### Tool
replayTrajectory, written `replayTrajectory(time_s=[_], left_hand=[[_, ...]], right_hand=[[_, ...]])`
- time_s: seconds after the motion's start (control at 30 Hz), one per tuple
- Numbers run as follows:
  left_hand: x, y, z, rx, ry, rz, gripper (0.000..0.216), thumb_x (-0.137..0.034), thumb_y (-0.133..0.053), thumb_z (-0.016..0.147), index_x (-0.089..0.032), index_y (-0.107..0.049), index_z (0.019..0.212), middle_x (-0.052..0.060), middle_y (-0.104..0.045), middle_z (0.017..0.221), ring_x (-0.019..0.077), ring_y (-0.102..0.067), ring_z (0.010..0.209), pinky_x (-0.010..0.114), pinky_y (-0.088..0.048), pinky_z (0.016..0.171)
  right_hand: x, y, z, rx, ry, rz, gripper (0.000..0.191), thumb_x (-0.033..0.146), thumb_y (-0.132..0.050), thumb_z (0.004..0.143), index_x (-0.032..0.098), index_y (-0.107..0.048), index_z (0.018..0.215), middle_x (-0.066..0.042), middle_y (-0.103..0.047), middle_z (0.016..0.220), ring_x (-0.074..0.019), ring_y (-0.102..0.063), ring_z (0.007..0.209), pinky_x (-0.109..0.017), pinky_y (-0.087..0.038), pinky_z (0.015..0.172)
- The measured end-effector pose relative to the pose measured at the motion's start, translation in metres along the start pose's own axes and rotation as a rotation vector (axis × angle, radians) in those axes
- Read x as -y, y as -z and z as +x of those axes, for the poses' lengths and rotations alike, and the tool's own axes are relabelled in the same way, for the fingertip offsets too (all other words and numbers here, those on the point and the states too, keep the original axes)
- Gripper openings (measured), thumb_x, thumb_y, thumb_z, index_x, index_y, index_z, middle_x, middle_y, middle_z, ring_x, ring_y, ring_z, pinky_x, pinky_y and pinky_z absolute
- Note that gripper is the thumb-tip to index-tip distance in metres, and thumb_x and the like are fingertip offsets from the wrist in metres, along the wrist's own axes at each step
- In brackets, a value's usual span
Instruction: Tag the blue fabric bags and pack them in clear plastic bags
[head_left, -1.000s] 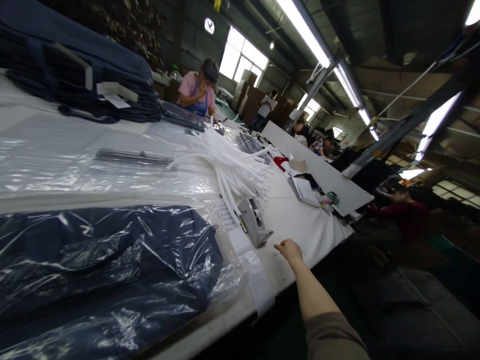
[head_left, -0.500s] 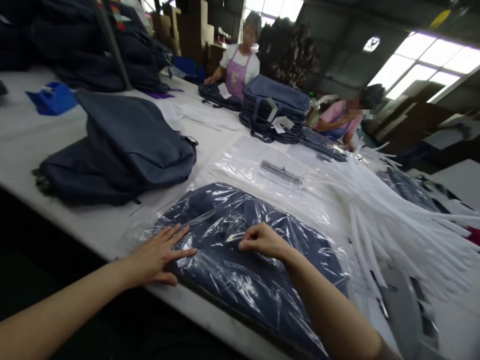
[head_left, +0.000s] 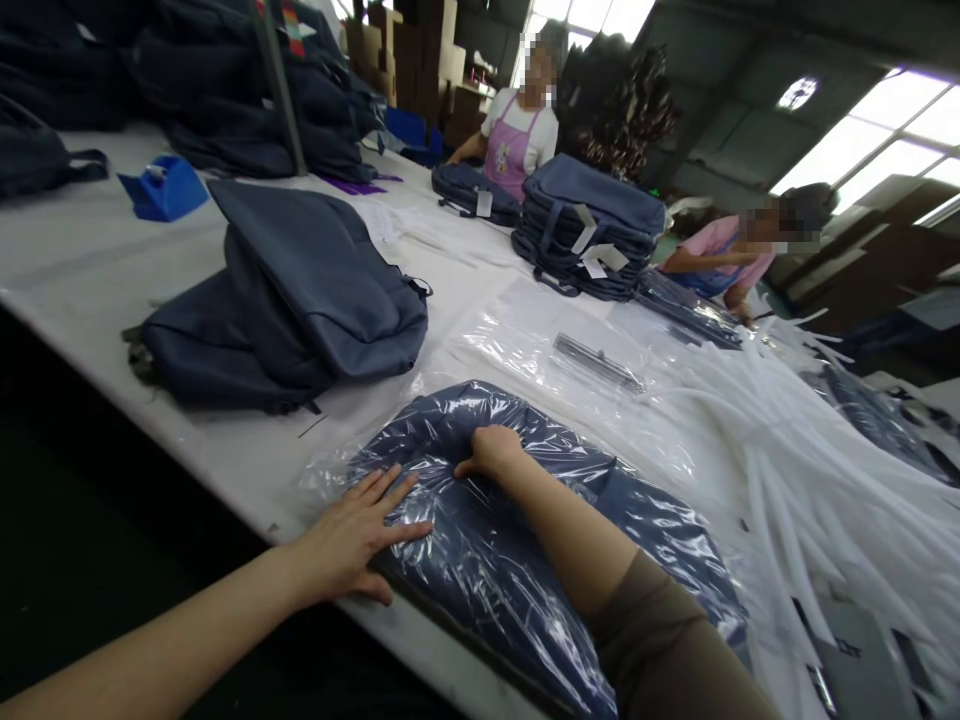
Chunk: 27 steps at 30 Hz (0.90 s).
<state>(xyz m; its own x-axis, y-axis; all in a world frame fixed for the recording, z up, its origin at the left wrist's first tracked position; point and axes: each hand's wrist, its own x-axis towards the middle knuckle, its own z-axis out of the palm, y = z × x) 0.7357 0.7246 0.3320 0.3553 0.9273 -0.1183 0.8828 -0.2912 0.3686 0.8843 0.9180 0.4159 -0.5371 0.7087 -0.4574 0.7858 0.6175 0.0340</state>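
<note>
A dark blue bag in clear plastic wrap (head_left: 457, 540) lies flat along the near edge of the white table. My left hand (head_left: 367, 535) rests on its left end with the fingers spread, touching the plastic. Toward the middle of the far part, my right hand (head_left: 491, 452) is closed in a fist and presses into the wrapped bag, which dents around it. Its fingertips are partly hidden, and nothing shows in it. Just beyond my left hand sits an unwrapped dark blue backpack (head_left: 322, 290), its front panel leaning over.
Clear plastic bags (head_left: 517, 330) lie behind the wrapped one. White foam strips (head_left: 810, 460) spread over the right side. A blue tape dispenser (head_left: 169, 190), a metal post (head_left: 279, 90) and stacked bags (head_left: 585, 225) stand farther back. Two people work across the table.
My right fist has moved farther from me and to the left across the wrapped bag, and presses deeper. My left hand stays spread on the plastic. The view has shifted slightly left.
</note>
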Motion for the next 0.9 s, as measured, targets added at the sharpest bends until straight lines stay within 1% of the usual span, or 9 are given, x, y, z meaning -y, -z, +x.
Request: replayTrajectory(time_s=[0.1, 0.17, 0.27, 0.33, 0.37, 0.5, 0.63, 0.73, 0.9], left_hand=[[0.001, -0.002, 0.000, -0.016, -0.002, -0.005, 0.096, -0.053, -0.085, 0.057, -0.054, -0.033, 0.137, 0.009, -0.007, 0.158, 0.0431, -0.008, 0.142, 0.064, -0.018, 0.111], [0.002, -0.004, -0.001, -0.032, -0.009, -0.011, 0.095, -0.053, -0.085, 0.057, -0.054, -0.034, 0.137, 0.008, -0.005, 0.158, 0.0434, -0.009, 0.142, 0.063, -0.019, 0.111], [0.004, -0.008, -0.001, -0.048, -0.025, -0.013, 0.095, -0.054, -0.084, 0.057, -0.055, -0.033, 0.137, 0.007, -0.005, 0.158, 0.0439, -0.011, 0.142, 0.063, -0.020, 0.111], [0.005, -0.012, -0.002, -0.085, -0.033, -0.008, 0.094, -0.057, -0.083, 0.058, -0.055, -0.032, 0.137, 0.006, -0.005, 0.158, 0.0428, -0.012, 0.142, 0.062, -0.020, 0.111], [0.006, -0.015, -0.002, -0.116, -0.036, -0.004, 0.093, -0.058, -0.082, 0.058, -0.056, -0.032, 0.137, 0.005, -0.005, 0.158, 0.0419, -0.012, 0.142, 0.061, -0.020, 0.111], [0.012, -0.026, -0.004, -0.220, -0.053, 0.034, 0.092, -0.059, -0.081, 0.058, -0.056, -0.032, 0.136, 0.001, -0.002, 0.158, 0.0395, -0.016, 0.143, 0.057, -0.021, 0.112], [0.020, -0.032, -0.003, -0.232, -0.084, 0.083, 0.091, -0.055, -0.081, 0.060, -0.053, -0.034, 0.137, 0.001, -0.004, 0.158, 0.0407, -0.021, 0.141, 0.056, -0.024, 0.112], [0.025, -0.036, 0.000, -0.241, -0.098, 0.121, 0.090, -0.054, -0.080, 0.062, -0.051, -0.033, 0.139, 0.004, -0.008, 0.158, 0.0429, -0.021, 0.140, 0.058, -0.027, 0.109], [0.015, -0.041, 0.010, -0.288, -0.019, 0.104, 0.088, -0.054, -0.079, 0.063, -0.049, -0.034, 0.139, 0.009, -0.014, 0.157, 0.0445, -0.021, 0.139, 0.060, -0.030, 0.107]], right_hand=[[-0.023, 0.014, -0.036, -0.109, -0.072, 0.015, 0.036, 0.048, -0.069, 0.077, 0.015, -0.071, 0.094, -0.015, -0.070, 0.097, -0.0292, -0.064, 0.097, -0.036, -0.047, 0.080], [-0.029, -0.004, -0.083, -0.111, -0.032, 0.166, 0.031, 0.049, -0.062, 0.083, 0.019, -0.070, 0.087, -0.007, -0.070, 0.085, -0.0209, -0.064, 0.082, -0.030, -0.046, 0.073], [-0.029, -0.082, -0.168, 0.281, 0.066, 0.975, 0.042, 0.060, -0.071, 0.069, 0.018, -0.070, 0.072, -0.001, -0.062, 0.062, -0.0128, -0.055, 0.057, -0.025, -0.042, 0.056], [-0.025, -0.150, -0.216, 0.495, -0.139, 1.463, 0.054, 0.065, -0.080, 0.051, 0.019, -0.072, 0.079, 0.000, -0.061, 0.058, -0.0116, -0.054, 0.052, -0.025, -0.044, 0.055], [-0.022, -0.181, -0.233, 0.387, -0.310, 1.722, 0.061, 0.065, -0.085, 0.040, 0.019, -0.071, 0.079, -0.001, -0.064, 0.061, -0.0134, -0.057, 0.054, -0.026, -0.046, 0.056], [-0.007, -0.242, -0.243, -0.329, -0.680, 2.201, 0.062, 0.074, -0.074, 0.053, 0.022, -0.068, 0.086, -0.005, -0.072, 0.090, -0.0216, -0.065, 0.097, -0.033, -0.053, 0.086], [0.006, -0.215, -0.211, -0.878, -0.968, 2.465, 0.050, 0.054, -0.083, 0.055, 0.026, -0.065, 0.093, 0.001, -0.073, 0.090, -0.0197, -0.067, 0.094, -0.030, -0.057, 0.079], [0.007, -0.191, -0.191, -1.073, -1.011, 2.455, 0.041, 0.042, -0.078, 0.066, 0.025, -0.064, 0.100, 0.000, -0.073, 0.098, -0.0194, -0.067, 0.098, -0.030, -0.059, 0.078], [-0.022, -0.165, -0.167, -1.332, -0.997, 2.265, 0.047, 0.032, -0.080, 0.058, 0.019, -0.064, 0.100, -0.004, -0.072, 0.102, -0.0217, -0.067, 0.100, -0.031, -0.059, 0.079]])
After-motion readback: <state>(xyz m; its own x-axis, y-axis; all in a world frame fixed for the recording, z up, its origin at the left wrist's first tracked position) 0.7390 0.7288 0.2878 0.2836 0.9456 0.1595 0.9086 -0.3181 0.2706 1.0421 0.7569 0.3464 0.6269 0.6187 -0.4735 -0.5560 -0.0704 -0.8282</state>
